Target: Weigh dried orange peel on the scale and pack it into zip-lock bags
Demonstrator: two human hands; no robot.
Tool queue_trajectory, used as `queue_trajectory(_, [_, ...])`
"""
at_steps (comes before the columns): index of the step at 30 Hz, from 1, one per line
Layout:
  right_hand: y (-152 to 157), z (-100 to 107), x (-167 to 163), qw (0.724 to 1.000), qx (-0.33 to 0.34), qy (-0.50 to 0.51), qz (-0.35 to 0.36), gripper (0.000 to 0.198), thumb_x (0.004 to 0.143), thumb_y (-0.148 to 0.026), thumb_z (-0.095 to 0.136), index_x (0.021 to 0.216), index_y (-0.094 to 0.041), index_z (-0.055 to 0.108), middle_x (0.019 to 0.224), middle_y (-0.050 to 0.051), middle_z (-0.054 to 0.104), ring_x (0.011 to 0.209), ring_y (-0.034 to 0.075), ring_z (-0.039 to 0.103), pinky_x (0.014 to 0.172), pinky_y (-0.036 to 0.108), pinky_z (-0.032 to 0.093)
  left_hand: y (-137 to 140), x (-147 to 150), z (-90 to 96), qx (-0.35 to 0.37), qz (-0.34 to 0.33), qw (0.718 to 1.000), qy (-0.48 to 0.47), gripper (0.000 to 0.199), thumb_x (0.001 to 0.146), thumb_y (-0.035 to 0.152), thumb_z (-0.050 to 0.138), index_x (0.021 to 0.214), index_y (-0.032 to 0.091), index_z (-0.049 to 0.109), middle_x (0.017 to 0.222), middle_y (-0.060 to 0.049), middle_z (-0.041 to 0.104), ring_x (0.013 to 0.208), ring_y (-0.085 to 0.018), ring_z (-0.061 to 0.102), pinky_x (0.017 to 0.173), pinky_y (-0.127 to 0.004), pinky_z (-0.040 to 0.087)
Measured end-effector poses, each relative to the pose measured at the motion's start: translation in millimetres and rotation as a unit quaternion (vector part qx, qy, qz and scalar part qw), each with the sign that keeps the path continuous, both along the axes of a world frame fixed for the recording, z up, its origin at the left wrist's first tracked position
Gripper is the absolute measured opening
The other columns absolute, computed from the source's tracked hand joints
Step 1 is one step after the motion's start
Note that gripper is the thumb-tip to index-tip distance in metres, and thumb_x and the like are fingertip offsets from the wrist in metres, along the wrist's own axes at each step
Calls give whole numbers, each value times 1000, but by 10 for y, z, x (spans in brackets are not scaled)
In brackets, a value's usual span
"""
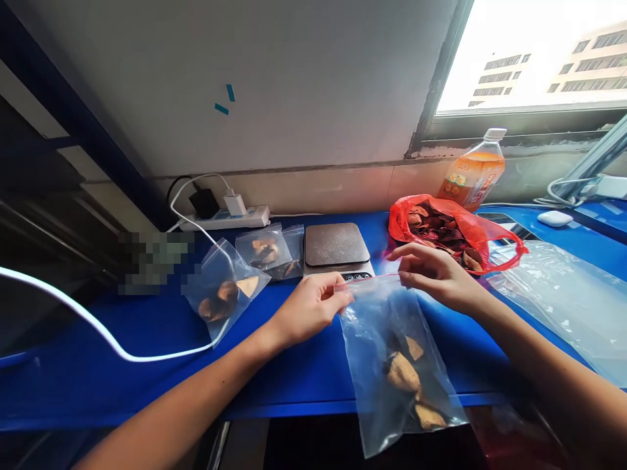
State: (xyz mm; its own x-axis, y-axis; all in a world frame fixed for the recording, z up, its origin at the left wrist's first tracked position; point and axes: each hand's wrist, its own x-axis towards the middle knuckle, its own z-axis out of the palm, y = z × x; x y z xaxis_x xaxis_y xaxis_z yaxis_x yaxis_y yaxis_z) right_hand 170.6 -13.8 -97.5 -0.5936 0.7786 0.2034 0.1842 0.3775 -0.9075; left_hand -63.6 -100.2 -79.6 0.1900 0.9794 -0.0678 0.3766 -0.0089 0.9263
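Note:
A clear zip bag [392, 326] with a red line along its top hangs between my hands, partly over the table's front edge. Several dried brown pieces [404, 374] lie in its lower part. My left hand [316, 303] pinches the bag's top left corner between thumb and fingers. At the top right corner, my right hand [435, 274] is closed on the bag's edge, its index finger raised and bent. Just behind the bag stands a kitchen scale [337, 245] with a bare metal plate; its front buttons are partly hidden by my left hand and the bag.
Filled zip bags [225, 287] lie left of the scale, near a white cable [122, 352] and a power strip [255, 217]. A red plastic bag [399, 225] of dried pieces, a drink bottle [473, 173], a phone [507, 224], a white case [555, 218] and flat clear bags [573, 300] are at the right.

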Motion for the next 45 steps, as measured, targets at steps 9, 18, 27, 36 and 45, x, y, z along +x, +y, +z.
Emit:
queue_trajectory(9, [-107,-14,-111,998,22,47,-27,18,80,-24,65,97,-21,64,67,-3,53,59,11,47,55,25,38,80,-190,59,76,28,993,86,25,84,36,52,69,17,60,60,2,55,54,-11,44,51,-24,32])
queue_trajectory(18, [-176,138,-317,970,219,-103,-33,29,81,-19,59,110,-18,58,90,5,67,83,18,60,76,33,44,53,-199,76,175,25,973,148,19,83,25,54,67,17,59,56,4,52,52,-10,42,51,-23,31])
queue_trajectory(27, [-213,321,-758,947,247,-183,90,28,77,-4,55,101,-18,53,87,3,68,76,14,59,66,25,40,57,-154,-30,251,25,952,174,17,89,25,58,78,17,68,71,0,69,64,-14,61,62,-25,43])
queue_trajectory(36, [-184,301,-698,970,218,-66,89,28,73,-2,52,97,-18,53,72,-4,59,62,9,51,58,20,37,31,-156,102,354,14,905,236,20,89,20,55,72,16,65,66,1,65,58,-11,57,55,-22,40])
queue_trajectory(45, [-143,579,-430,955,290,-46,43,18,82,-7,54,97,-17,57,77,-1,63,69,11,57,64,22,43,-61,-381,443,354,128,906,193,13,85,24,63,74,21,69,69,3,68,61,-12,60,57,-25,44])
